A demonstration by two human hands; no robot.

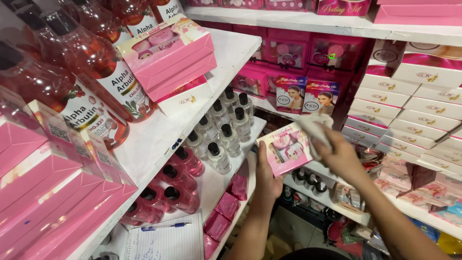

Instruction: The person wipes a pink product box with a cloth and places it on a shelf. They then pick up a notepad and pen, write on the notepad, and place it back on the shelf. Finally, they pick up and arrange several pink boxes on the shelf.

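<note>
Head view: a pink box (285, 149) with a clear window is held just right of the frame centre. The left hand (266, 175) is clamped on the box from below and behind, with the fingers wrapped around its lower left edge. The right hand (340, 155) is closed on a white cloth (314, 129), which is pressed against the upper right corner of the box. Both forearms enter from the lower edge of the frame.

Just left of the box, a group of small clear bottles (222, 130) with black caps is set on a white shelf (240, 166). Pink-filled bottles (175, 185) are laid further down at lower centre-left. A spiral notepad (166, 243) with a blue pen (163, 226) on it is located at the bottom of the frame. Large bottles of red liquid (91, 62) are positioned on the upper shelf at upper left, beside stacked pink boxes (168, 55). White boxes (409, 106) are stacked at the right of the frame.
</note>
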